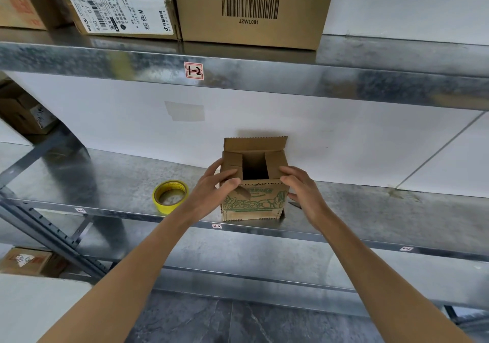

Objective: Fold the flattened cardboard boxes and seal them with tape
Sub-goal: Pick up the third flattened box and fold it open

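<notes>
A small brown cardboard box (258, 205) with green print stands upright on the metal shelf (105, 184), against the white wall. Its two side flaps are folded in, the back flap stands up, and a dark gap shows in the middle. My left hand (211, 186) presses the left side flap down with straight fingers, thumb on the front top edge. My right hand (301, 186) lies on the right side flap and right edge, fingers extended. A roll of yellow tape (170, 196) lies on the shelf just left of the box.
An upper shelf (264, 75) labelled 1-2 carries large cardboard boxes (251, 9). More boxes sit at the far left (23, 112) and on a lower level (29, 260). A small dark object (295, 204) lies on the shelf right of the box.
</notes>
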